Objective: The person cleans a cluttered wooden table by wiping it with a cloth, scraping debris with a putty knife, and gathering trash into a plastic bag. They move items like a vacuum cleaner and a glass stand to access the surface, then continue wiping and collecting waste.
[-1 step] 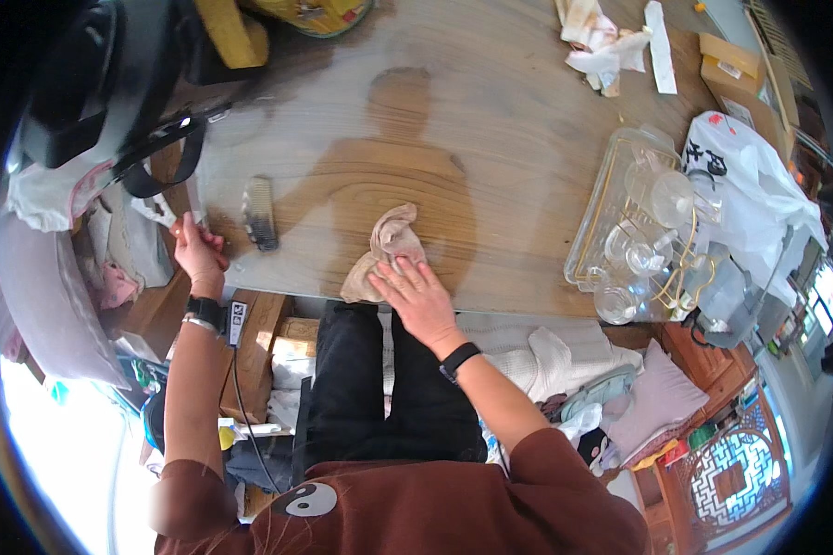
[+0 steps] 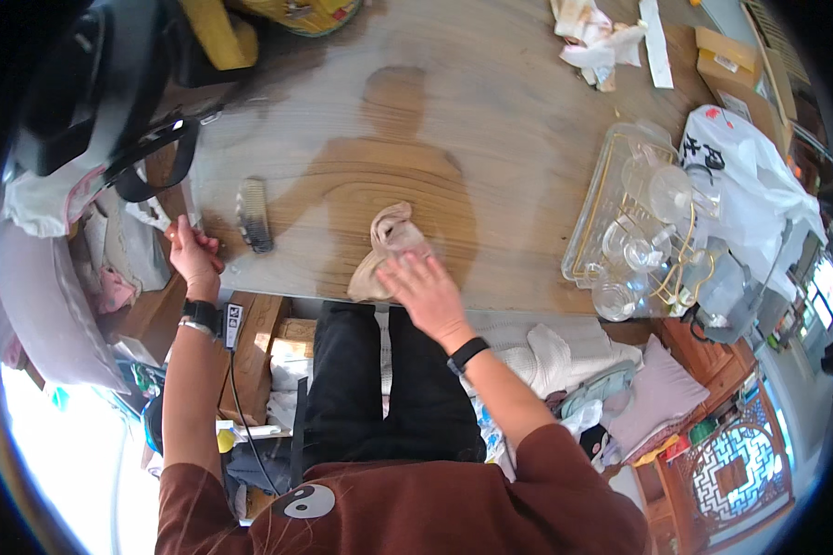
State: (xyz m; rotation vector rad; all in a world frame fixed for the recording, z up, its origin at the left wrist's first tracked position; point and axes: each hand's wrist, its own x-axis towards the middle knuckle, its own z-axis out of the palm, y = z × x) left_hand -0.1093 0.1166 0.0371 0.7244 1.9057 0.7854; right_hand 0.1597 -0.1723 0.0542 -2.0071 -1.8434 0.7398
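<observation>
Right hand spread on a cloth, left hand closed at the table's edge

The right hand [image 2: 426, 291] lies flat, fingers extended, on a crumpled beige fabric cloth [image 2: 393, 231] near the front edge of a glossy wood-grain table [image 2: 528, 185]. Well apart, left of the cloth, the left hand [image 2: 194, 254] is curled around an orange-brown handle [image 2: 169, 231]; its tool is unclear. The cloth work looks under way, not finished; how much tabletop it has covered cannot be told. A pale-and-dark toothed comb [image 2: 254, 217] lies left of the cloth. Well right of it stands a clear, gold-rimmed tray [image 2: 586, 236] holding clear glasses [image 2: 668, 192]. Crumpled, stained white paper [image 2: 602, 42] lies far beyond, to the cloth's right, not cleared away.
</observation>
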